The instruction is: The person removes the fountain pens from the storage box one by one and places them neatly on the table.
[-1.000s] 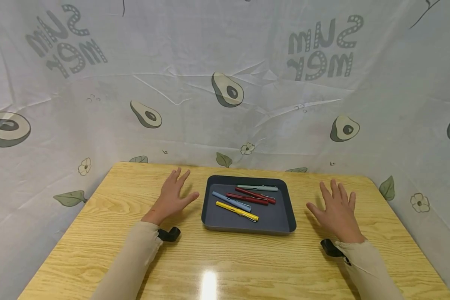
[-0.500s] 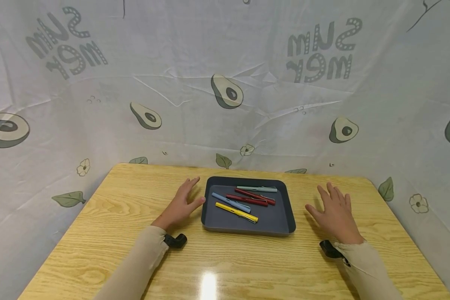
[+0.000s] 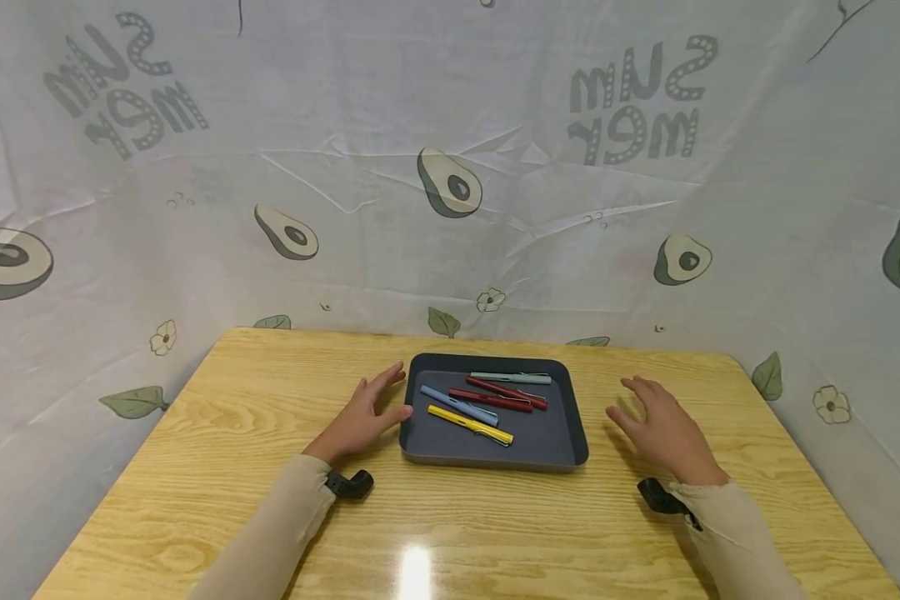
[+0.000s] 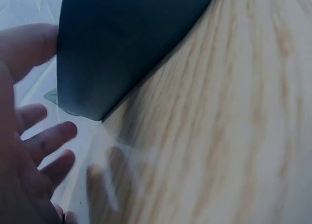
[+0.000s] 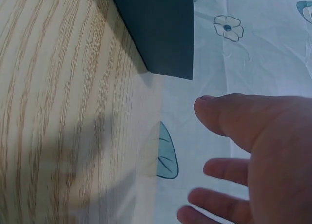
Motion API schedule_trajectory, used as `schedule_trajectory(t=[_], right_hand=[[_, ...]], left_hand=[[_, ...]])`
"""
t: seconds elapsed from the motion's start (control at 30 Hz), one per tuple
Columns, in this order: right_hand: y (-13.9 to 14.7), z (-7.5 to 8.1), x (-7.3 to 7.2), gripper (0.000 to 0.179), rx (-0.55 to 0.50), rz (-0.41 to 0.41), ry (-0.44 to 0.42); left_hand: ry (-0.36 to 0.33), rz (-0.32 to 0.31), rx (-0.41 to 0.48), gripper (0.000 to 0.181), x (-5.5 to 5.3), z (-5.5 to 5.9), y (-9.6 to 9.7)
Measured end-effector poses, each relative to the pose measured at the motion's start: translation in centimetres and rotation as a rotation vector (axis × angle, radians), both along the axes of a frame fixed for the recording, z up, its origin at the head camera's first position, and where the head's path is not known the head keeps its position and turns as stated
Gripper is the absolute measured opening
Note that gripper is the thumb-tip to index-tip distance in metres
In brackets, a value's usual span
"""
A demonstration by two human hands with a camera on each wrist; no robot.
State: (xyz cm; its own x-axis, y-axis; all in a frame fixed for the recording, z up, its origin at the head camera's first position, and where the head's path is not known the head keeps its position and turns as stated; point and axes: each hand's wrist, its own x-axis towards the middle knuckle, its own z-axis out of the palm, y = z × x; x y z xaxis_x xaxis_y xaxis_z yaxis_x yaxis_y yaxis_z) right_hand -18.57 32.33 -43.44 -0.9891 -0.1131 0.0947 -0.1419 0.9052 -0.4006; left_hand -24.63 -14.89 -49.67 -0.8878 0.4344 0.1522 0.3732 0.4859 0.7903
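Observation:
A dark grey rectangular tray (image 3: 543, 446) lies on the table with several clip pens inside. Lowest is a yellow pen (image 3: 465, 422), then a blue pen (image 3: 457, 405); behind them are two red pens (image 3: 487, 399) and a pale grey-green pen (image 3: 510, 378). My left hand (image 3: 356, 427) is at the tray's left side, fingers spread, its thumb tip at the rim; the left wrist view shows that thumb against the tray wall (image 4: 122, 44). My right hand (image 3: 667, 437) hovers to the tray's right, apart from it, fingers loosely bent and holding nothing.
The wooden table (image 3: 495, 533) has its far edge just behind the tray. A white printed cloth (image 3: 570, 250) hangs behind and along both sides. Each wrist wears a black camera mount, such as the left mount (image 3: 351, 485).
My left hand has moved right, up to the tray's left rim. My right hand has stayed nearly in place, its fingers drawing together and bending toward the tray. Tray and pens lie unchanged.

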Motion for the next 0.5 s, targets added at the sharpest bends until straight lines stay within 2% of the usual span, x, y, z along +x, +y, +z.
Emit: schedule_trajectory(t=[0.13,0.27,0.5], right_hand=[[-0.22,-0.14,-0.08,0.064,-0.030,0.015,-0.003],[-0.48,-0.28,-0.17,0.062,-0.039,0.015,-0.012],[-0.68,0.01,-0.10,0.066,-0.024,0.008,0.005]], left_hand=[[-0.009,-0.008,-0.055,0.078,0.03,-0.38,0.00],[-0.009,-0.015,-0.054,0.074,0.10,-0.44,-0.03],[0.048,-0.021,-0.086,0.074,0.21,-0.19,0.09]])
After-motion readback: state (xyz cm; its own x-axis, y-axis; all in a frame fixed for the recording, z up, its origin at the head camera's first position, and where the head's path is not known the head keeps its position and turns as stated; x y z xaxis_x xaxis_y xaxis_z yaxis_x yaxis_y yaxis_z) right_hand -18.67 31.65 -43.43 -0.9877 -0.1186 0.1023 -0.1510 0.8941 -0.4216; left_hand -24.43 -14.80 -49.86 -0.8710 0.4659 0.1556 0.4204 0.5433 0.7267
